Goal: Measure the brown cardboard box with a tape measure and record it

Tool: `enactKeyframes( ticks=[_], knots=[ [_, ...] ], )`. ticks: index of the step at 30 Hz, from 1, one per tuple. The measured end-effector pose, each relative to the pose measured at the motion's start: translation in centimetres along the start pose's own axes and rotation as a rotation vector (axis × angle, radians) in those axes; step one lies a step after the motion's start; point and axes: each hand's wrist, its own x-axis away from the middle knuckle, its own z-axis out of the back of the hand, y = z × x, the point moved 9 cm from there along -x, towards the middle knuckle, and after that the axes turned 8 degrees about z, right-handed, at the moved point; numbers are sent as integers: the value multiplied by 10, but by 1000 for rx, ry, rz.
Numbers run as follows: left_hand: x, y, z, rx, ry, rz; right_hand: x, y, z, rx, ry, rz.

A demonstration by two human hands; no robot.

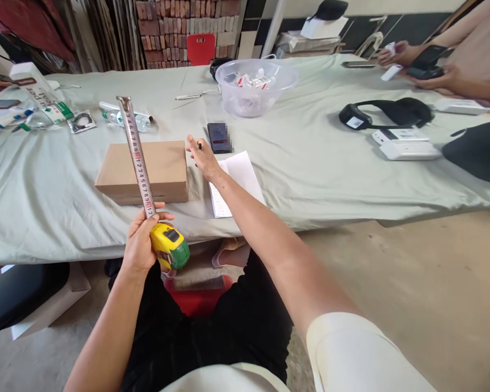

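My left hand (141, 242) is closed around the blade of a yellow and green tape measure (170, 246), just above its case. The silver blade (136, 158) sticks out upward and slants over a closed brown cardboard box (155, 163); whether the two touch I cannot tell. At the box's right edge is my right hand (204, 158), its fingers closed on a black pen (200, 146) of which only small parts show. Under my right forearm lies an open notebook (243, 171) with handwriting on its lower page. A dark phone (219, 137) rests just beyond that hand.
A clear plastic basin (249, 90) with wrappers stands behind the phone. Plastic bottles (126, 118) lie at the left. Headgear (386, 113) and white devices (408, 146) sit at the right. Another person's hands (428, 76) hold items at the far right. The cloth-covered table (310, 179) ends before my knees.
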Motion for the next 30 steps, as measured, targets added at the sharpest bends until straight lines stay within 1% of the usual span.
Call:
enactKeyframes(
  ticks=[3, 6, 9, 12, 15, 16, 18, 21, 23, 27, 30],
  knots=[
    [-7, 7, -7, -21, -31, -30, 12, -5, 28, -83, 77, -33],
    [-10, 1, -23, -14, -87, 11, 35, -11, 61, -107, 135, -1],
    [-13, -11, -49, -7, -172, 82, 57, -4, 92, -75, 198, -1],
    [-22, -22, -82, -20, -268, 144, 68, 12, 111, -38, 244, -36],
    [-39, -31, -112, -16, -353, 190, 67, 20, 113, -4, 236, -48],
    [-46, -34, -120, -8, -367, 204, 64, 20, 112, 12, 222, -38],
    [-62, -38, -128, 10, -359, 230, 56, 18, 107, 49, 193, -1],
    [-82, -45, -130, 49, -315, 274, 45, 18, 103, 105, 183, 63],
    [-91, -47, -129, 67, -296, 281, 40, 24, 103, 151, 186, 76],
    [-100, -50, -126, 23, -262, 291, 39, 40, 109, 234, 199, 71],
    [-104, -54, -124, -13, -220, 312, 44, 43, 114, 273, 236, 90]
  ],
)
